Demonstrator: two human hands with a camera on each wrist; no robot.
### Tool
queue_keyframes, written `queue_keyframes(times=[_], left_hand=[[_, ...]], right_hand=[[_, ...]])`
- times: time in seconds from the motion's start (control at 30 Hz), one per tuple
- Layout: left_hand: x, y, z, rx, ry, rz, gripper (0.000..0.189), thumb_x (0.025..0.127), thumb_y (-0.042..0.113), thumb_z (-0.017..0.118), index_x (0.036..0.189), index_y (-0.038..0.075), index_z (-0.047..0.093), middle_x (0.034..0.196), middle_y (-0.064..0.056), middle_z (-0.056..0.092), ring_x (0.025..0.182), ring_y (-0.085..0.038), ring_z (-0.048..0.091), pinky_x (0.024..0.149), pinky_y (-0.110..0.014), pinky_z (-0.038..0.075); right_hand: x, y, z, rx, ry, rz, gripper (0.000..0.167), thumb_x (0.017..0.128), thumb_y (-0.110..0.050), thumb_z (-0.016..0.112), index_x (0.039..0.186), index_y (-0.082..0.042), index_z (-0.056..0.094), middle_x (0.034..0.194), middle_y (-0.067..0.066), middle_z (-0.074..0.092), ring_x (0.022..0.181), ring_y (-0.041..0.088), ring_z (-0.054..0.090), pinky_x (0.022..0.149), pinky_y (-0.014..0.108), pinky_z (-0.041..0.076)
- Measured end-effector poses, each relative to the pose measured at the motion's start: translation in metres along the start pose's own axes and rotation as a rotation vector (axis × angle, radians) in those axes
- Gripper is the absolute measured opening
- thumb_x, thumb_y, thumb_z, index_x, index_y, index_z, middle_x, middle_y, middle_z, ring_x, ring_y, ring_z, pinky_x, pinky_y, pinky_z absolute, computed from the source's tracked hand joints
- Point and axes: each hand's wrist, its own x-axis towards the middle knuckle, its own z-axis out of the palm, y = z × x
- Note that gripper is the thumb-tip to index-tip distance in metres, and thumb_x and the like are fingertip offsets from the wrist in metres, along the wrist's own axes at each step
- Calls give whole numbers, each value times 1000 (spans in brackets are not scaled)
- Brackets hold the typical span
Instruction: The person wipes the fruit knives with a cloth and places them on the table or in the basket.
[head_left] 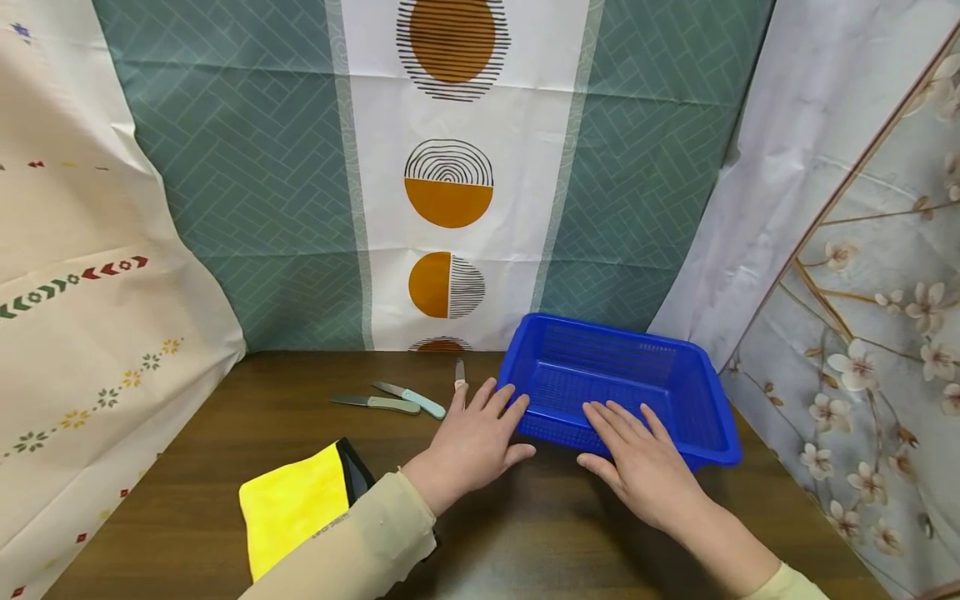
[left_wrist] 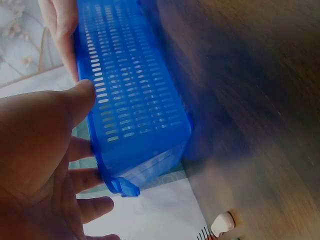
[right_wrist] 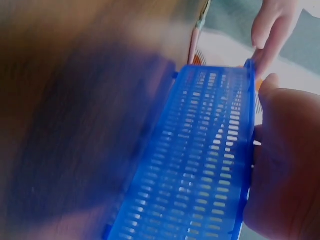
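Note:
A blue plastic basket (head_left: 615, 331) with slotted walls stands on the table against the backdrop, its inside bare. My left hand (head_left: 476, 442) is at its front left corner, fingers spread and straight, the thumb (left_wrist: 85, 95) right at the rim. Over the front rim reach the extended fingers of my right hand (head_left: 641, 462), its palm (right_wrist: 287, 165) close outside the slotted front wall (right_wrist: 200, 150). Left of the basket lie three small knives: one with a pink handle (head_left: 460, 384), partly behind my left fingers, one light blue (head_left: 426, 404) and one olive (head_left: 393, 406).
A yellow cloth (head_left: 296, 500) with a dark edge lies at the front left, partly under my left sleeve (head_left: 367, 542) in this view. Patterned fabric (head_left: 285, 167) hangs behind the brown wooden table (head_left: 510, 533), and flowered fabric (head_left: 862, 417) borders its right side.

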Motion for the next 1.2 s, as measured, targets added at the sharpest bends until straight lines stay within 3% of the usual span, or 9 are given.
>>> queue_keyframes(times=[0.3,0.77,1.2], left_hand=[[-1,9,-2,22,13,21,70,110,66,50,167,25,52,168,-7,52,158,-37,43,124,-68,34],[8,26,-2,24,-13,86,72,111,66,49,170,26,47,169,-5,50,158,-34,43,126,-63,34],[15,36,-1,10,-29,103,75,109,69,49,171,26,44,172,-5,46,160,-35,40,126,-66,33]], right_hand=[[5,22,-3,34,-61,51,66,113,-47,59,164,-7,52,165,18,53,156,43,44,130,69,14],[8,49,-7,62,-99,131,58,115,-46,55,159,-8,59,162,19,56,156,47,42,127,74,15],[4,70,-8,34,-98,81,60,115,-45,56,161,-6,56,161,20,56,156,47,41,129,70,13]])
